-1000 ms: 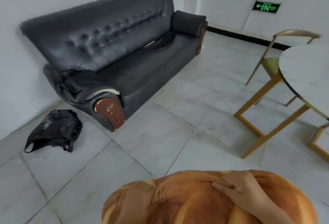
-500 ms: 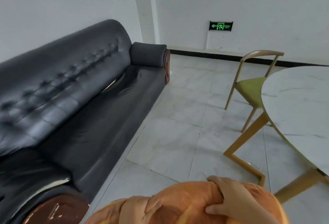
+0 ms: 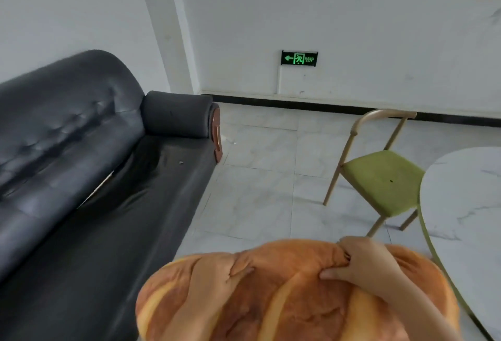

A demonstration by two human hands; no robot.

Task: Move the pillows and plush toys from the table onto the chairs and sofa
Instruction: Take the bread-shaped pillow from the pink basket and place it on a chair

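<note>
A large bread-shaped plush pillow point(image 3: 292, 302), orange-brown with pale stripes, fills the bottom centre. My left hand point(image 3: 214, 278) grips its top on the left. My right hand point(image 3: 363, 259) pinches the fabric at its top right. The pillow hangs in the air just right of the black leather sofa point(image 3: 108, 191), above the floor beside the seat's front edge. The sofa seat is bare. A wooden chair with a green seat point(image 3: 379, 180) stands at the right, next to the round white marble table point(image 3: 466, 205).
Pale marble floor tiles point(image 3: 260, 191) lie between the sofa and the chair. The sofa's far armrest point(image 3: 179, 114) has a brown wooden end. A green exit sign point(image 3: 299, 58) glows low on the back wall. The table edge is close to my right arm.
My view has swung right and closer to the sofa; the black bag on the floor is out of sight. The pillow has risen in the frame, still held by both hands.
</note>
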